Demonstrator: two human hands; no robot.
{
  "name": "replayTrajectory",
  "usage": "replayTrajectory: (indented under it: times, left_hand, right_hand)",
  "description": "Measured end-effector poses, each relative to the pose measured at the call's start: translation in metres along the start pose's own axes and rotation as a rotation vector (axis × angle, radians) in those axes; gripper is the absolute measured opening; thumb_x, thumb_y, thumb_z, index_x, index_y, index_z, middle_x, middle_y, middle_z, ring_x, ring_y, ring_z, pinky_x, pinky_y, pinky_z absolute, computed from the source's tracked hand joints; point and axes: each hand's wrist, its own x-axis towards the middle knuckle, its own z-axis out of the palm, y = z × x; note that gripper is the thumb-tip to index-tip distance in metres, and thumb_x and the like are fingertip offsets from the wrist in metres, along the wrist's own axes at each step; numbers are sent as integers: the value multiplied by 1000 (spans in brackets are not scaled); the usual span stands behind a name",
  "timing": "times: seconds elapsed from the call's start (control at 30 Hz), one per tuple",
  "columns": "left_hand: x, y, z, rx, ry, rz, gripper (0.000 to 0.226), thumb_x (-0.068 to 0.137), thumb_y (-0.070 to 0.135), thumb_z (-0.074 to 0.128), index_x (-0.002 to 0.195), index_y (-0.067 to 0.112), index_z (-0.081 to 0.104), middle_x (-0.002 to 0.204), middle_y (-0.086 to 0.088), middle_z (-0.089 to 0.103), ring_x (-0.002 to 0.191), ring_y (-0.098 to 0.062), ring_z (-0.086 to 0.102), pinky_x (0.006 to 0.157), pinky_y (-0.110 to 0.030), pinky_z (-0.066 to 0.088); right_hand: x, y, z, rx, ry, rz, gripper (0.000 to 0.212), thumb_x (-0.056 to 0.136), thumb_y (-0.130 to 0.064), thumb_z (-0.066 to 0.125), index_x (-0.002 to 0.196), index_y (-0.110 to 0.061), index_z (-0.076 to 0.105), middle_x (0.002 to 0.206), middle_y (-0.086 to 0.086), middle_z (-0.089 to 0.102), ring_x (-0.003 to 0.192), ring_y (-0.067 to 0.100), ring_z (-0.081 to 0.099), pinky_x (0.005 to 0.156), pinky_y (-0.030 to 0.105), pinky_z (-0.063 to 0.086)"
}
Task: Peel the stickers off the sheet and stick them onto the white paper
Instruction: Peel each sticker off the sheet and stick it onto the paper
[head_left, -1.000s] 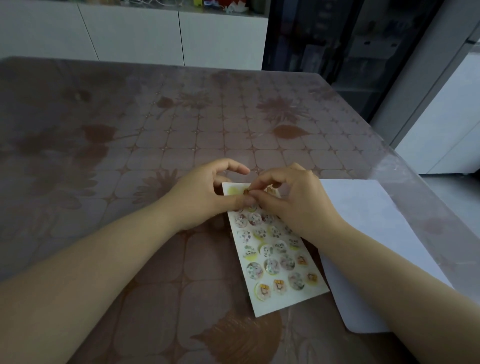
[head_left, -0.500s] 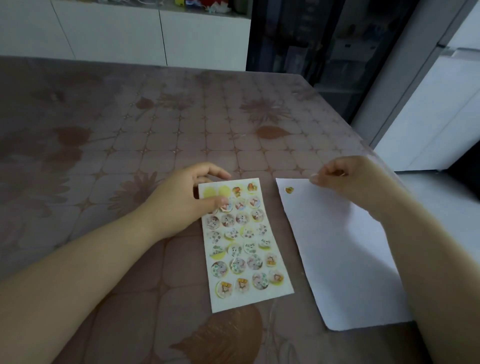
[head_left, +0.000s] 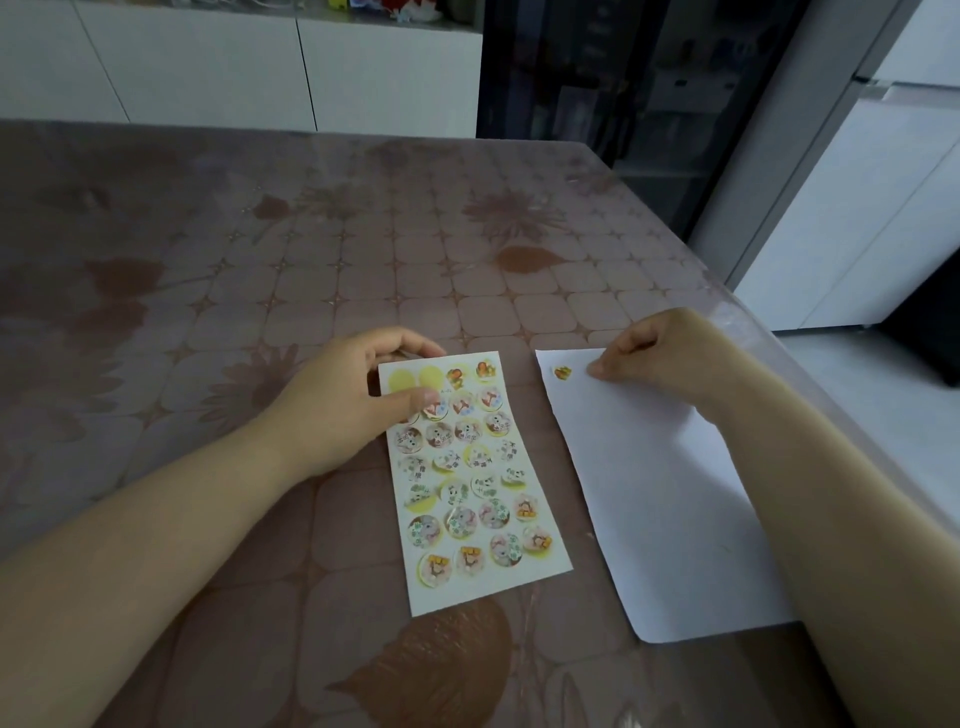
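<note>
The sticker sheet (head_left: 475, 488) is lying flat on the table (head_left: 311, 234). Wide bare tabletop is stretching beyond its far end and off to its left. To its right, across a narrow strip of table, the white paper (head_left: 670, 499) is lying, its outer side running close to the table's edge.

Both sheets are pointing their long axes away from the person, with the far ends leaning slightly left.

The left hand (head_left: 348, 402) is pinching the sheet's far-left corner, thumb on top and fingers curled round the far edge.

The right hand (head_left: 662, 356), working at the sheet's far end a second ago, is now pressing curled fingertips onto the paper's far edge, just right of one placed sticker (head_left: 562, 372). Whether it is pinching another sticker cannot be told.
</note>
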Motion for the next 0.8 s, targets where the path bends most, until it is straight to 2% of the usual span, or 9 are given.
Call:
replayTrajectory:
  times: [0.17, 0.27, 0.4, 0.47, 0.53, 0.63, 0.67, 0.73, 0.8]
  left_hand:
    - [-1, -1, -1, -23, 0, 0, 24, 81, 16, 73, 98, 30, 65, 87, 9, 72, 80, -2, 67, 68, -14, 51]
    - [-1, -2, -1, -43, 6, -2, 25, 80, 16, 74, 100, 28, 65, 90, 15, 71, 81, -1, 67, 66, -11, 51]
    - [-1, -2, -1, -53, 4, -7, 22, 78, 17, 75, 93, 30, 66, 88, 14, 73, 79, -1, 68, 65, -10, 51]
    - [-1, -1, -1, -49, -4, -8, 22, 76, 18, 77, 91, 31, 65, 87, 16, 73, 79, -1, 68, 67, -14, 53]
    - [-1, -1, -2, -41, -15, -14, 22, 76, 19, 77, 89, 30, 64, 87, 18, 73, 77, 0, 68, 66, -10, 51]
    - [-1, 0, -2, -55, -58, -48, 20, 78, 18, 76, 91, 24, 62, 86, 10, 75, 68, 3, 66, 63, -8, 48]
    - [0, 0, -3, -81, -75, -57, 19, 79, 16, 75, 92, 20, 62, 85, 4, 75, 68, 1, 66, 63, -11, 49]
    - [-1, 2, -5, -125, -108, -67, 19, 81, 12, 73, 95, 14, 61, 85, -6, 75, 70, -6, 67, 65, -17, 52]
    - [0, 4, -8, -160, -131, -73, 20, 82, 10, 72, 97, 12, 59, 87, -9, 75, 72, -10, 67, 66, -20, 53]
  right_hand:
    - [7, 4, 1, 20, 17, 9, 33, 69, -24, 80, 94, -21, 58, 84, -3, 56, 82, 16, 54, 59, 25, 36]
    - [6, 5, 3, 0, 1, -45, 18, 75, -20, 75, 79, -20, 58, 71, -5, 53, 69, 13, 50, 54, 23, 32]
    - [3, 6, 6, -57, 46, -97, 16, 79, -20, 72, 69, -22, 59, 67, -5, 53, 67, 13, 46, 54, 23, 31]
    - [-3, 2, 10, -104, 126, -201, 13, 81, -23, 69, 72, -23, 59, 69, -10, 54, 68, 11, 49, 57, 22, 36]
    - [-17, -13, 20, -145, 182, -417, 10, 85, -25, 64, 76, -25, 59, 71, -15, 55, 66, 5, 50, 61, 19, 39]
    - [-40, -40, 42, -153, 117, -756, 4, 82, -28, 66, 81, -24, 67, 76, -18, 53, 68, -2, 49, 66, 11, 38]
    - [-44, -45, 49, -181, 116, -826, 14, 80, -35, 65, 84, -22, 70, 77, -17, 53, 71, -3, 49, 70, 12, 39]
    - [-45, -46, 63, -269, 177, -882, 32, 77, -47, 58, 88, -21, 72, 81, -9, 59, 75, 7, 54, 72, 28, 43]
    - [-44, -44, 70, -299, 246, -879, 37, 75, -50, 57, 90, -21, 73, 84, -4, 63, 75, 18, 57, 69, 35, 43]
